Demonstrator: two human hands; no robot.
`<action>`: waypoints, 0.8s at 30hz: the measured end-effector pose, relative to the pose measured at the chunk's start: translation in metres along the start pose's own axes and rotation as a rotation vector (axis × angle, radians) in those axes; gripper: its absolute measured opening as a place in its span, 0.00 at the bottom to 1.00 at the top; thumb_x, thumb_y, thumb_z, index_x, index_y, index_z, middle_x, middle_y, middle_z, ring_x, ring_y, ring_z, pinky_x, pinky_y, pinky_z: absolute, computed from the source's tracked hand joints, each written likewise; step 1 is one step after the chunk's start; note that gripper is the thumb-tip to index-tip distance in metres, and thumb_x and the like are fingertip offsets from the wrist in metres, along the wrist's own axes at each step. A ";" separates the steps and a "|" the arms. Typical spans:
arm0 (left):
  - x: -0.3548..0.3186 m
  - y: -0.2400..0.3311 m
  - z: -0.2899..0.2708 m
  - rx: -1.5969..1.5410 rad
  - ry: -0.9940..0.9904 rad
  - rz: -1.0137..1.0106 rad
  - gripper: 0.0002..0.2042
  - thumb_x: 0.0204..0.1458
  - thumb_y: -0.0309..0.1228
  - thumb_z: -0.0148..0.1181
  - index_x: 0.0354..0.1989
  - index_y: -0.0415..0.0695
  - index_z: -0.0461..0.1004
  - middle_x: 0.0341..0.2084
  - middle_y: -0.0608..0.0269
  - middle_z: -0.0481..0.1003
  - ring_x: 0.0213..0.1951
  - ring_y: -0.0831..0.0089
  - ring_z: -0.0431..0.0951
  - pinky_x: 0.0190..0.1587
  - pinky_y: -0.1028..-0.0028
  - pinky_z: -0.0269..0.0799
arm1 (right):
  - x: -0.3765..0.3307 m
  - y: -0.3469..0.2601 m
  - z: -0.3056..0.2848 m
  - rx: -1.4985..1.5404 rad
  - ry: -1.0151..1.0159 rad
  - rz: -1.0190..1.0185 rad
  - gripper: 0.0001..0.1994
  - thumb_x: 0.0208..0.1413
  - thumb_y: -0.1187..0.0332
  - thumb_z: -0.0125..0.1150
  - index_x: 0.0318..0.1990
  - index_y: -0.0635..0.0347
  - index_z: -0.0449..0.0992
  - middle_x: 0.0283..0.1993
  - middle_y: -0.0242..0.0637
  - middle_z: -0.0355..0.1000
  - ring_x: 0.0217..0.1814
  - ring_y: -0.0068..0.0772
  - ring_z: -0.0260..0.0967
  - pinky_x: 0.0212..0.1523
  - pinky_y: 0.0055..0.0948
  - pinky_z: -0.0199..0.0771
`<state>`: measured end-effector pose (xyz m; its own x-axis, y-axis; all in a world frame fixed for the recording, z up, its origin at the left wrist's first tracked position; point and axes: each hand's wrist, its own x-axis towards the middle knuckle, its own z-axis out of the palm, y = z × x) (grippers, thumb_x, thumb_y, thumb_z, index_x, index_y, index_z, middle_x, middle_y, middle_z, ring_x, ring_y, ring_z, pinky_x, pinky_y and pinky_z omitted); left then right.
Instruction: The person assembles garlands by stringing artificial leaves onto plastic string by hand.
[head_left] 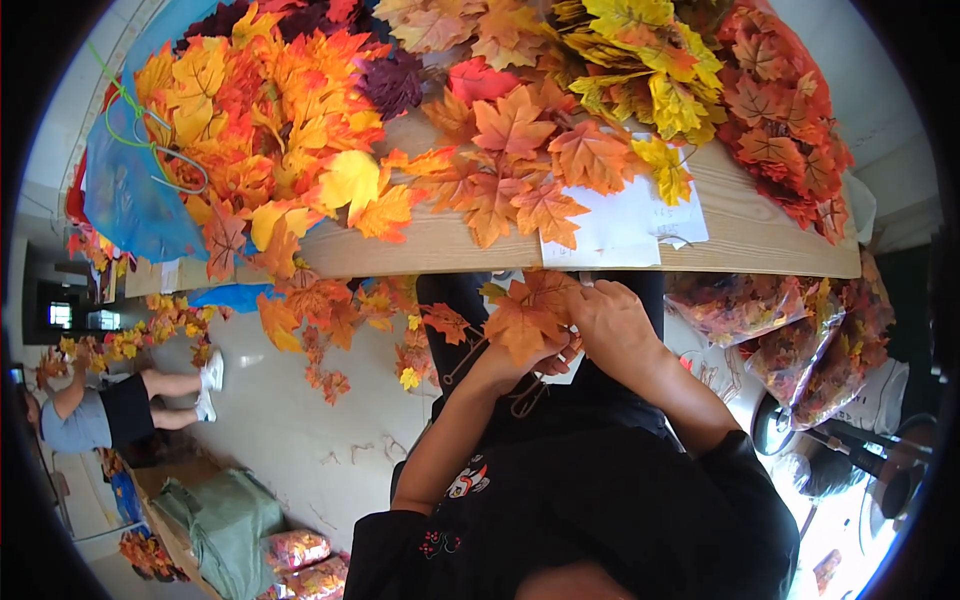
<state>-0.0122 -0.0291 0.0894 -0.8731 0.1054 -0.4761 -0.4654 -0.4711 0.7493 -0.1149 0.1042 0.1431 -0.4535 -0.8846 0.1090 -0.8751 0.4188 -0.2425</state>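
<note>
My left hand (518, 362) and my right hand (612, 318) meet over my lap, just below the table's near edge. Between them is an orange artificial maple leaf (526, 318). The left fingers are curled beneath it and partly hidden by it. My right fingers are closed at the leaf's right side, and the exact pinch point is covered. Thin brown stem loops (530, 400) hang under the left hand. To the left, a maple leaf garland (310, 305) drapes over the table edge and dangles toward the floor.
Piles of orange leaves (270, 110), yellow leaves (670, 70) and bagged red leaves (780, 120) cover much of the wooden table (460, 255). White paper (600, 235) lies near its edge. Filled plastic bags (820, 350) stand right. Another person (110, 410) is at far left.
</note>
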 end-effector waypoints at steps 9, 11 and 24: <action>0.030 -0.038 0.010 -0.302 -0.063 -0.033 0.10 0.51 0.33 0.57 0.38 0.42 0.72 0.26 0.66 0.74 0.24 0.81 0.72 0.25 0.82 0.67 | -0.014 0.012 -0.021 -0.002 -0.019 0.162 0.03 0.39 0.74 0.54 0.25 0.59 0.70 0.24 0.39 0.68 0.31 0.41 0.68 0.33 0.37 0.68; 0.025 -0.028 0.020 -0.278 -0.025 -0.046 0.10 0.52 0.31 0.53 0.39 0.39 0.71 0.26 0.64 0.74 0.23 0.81 0.71 0.23 0.83 0.65 | -0.021 0.019 -0.021 0.010 -0.082 0.295 0.03 0.43 0.72 0.55 0.22 0.60 0.70 0.24 0.42 0.68 0.31 0.43 0.68 0.32 0.38 0.68; 0.025 -0.040 0.010 -0.327 -0.039 -0.121 0.11 0.54 0.31 0.50 0.41 0.36 0.70 0.30 0.59 0.74 0.25 0.82 0.71 0.24 0.86 0.65 | -0.020 0.021 0.002 0.006 -0.047 0.148 0.03 0.43 0.72 0.54 0.25 0.61 0.71 0.24 0.39 0.68 0.31 0.40 0.68 0.33 0.35 0.68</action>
<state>-0.0165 0.0009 0.0520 -0.8223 0.2080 -0.5297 -0.5001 -0.7083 0.4983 -0.1237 0.1301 0.1345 -0.5690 -0.8219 0.0267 -0.7982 0.5443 -0.2580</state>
